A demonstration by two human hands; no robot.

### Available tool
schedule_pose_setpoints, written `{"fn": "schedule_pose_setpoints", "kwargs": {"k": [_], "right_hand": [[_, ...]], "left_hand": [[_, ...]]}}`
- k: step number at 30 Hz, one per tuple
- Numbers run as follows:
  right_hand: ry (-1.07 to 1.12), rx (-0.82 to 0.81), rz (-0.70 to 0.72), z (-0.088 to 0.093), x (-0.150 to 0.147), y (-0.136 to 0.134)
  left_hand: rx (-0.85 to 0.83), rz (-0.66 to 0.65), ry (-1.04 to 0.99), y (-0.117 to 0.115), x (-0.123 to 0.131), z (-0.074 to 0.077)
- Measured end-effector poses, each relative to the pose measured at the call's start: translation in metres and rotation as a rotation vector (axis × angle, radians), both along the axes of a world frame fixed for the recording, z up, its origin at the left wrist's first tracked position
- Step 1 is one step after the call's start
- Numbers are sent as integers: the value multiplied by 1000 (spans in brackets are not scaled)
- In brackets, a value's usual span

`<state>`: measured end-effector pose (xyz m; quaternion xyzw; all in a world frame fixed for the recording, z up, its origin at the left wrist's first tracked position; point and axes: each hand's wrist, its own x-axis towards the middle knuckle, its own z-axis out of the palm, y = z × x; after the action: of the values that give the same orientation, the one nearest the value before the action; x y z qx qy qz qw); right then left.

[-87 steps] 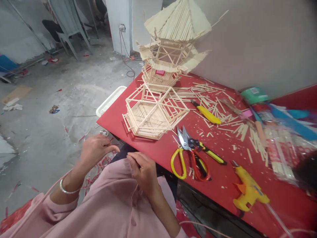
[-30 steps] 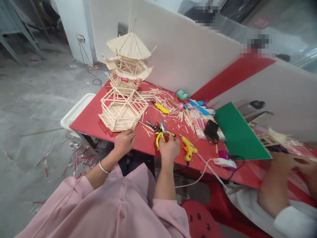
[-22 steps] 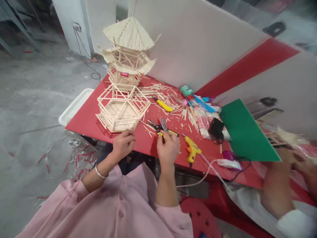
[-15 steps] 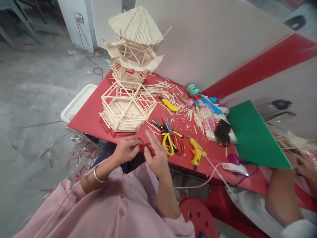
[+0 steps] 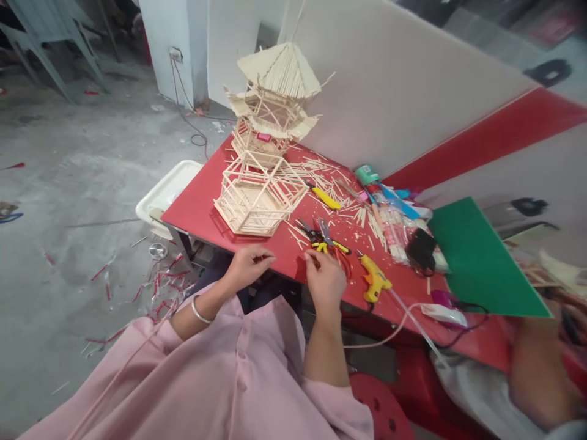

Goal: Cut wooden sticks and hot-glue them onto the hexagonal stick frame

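My left hand (image 5: 246,269) is over the table's front edge, fingertips and thumb pinched together. Opposite it, apart by a hand's width, my right hand (image 5: 326,280) is also closed in a pinch. Anything small between either hand's fingertips is too fine to make out. Just beyond my left hand stands an open hexagonal frame of thin wooden sticks (image 5: 259,205). Scissors and pliers with yellow and red handles (image 5: 323,235) lie right behind my right hand, partly covered by it. To its right rests a yellow glue gun (image 5: 376,280).
A tiered stick pagoda (image 5: 279,79) stands at the back of the red table (image 5: 192,211). Loose sticks (image 5: 321,171) and a yellow cutter (image 5: 326,198) lie nearby. At the right are packets (image 5: 397,229), a green board (image 5: 486,260) and another person's arm (image 5: 541,366).
My hands were close together at the fingertips and are now apart, the right one having moved right. The right hand's extended fingers have curled into a pinch. The whole view has shifted.
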<state>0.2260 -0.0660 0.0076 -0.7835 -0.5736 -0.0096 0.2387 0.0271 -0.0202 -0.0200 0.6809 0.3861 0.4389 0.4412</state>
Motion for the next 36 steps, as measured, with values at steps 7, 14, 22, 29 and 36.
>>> {"fn": "schedule_pose_setpoints", "kwargs": {"k": [7,14,22,29,36], "right_hand": [[-81,-33,-77,5,4,12],[-153,-86,-101,8,7,27],[-253,-152,-108,-6,5,43],[-222,-67,-97,-2,6,37],[137,86,88,-1,-15,14]], "left_hand": [[30,38,98,14,4,1],[35,71,300,17,8,0],[43,47,292,16,7,1],[24,76,302,16,7,1],[-10,117,296,15,10,1]]}}
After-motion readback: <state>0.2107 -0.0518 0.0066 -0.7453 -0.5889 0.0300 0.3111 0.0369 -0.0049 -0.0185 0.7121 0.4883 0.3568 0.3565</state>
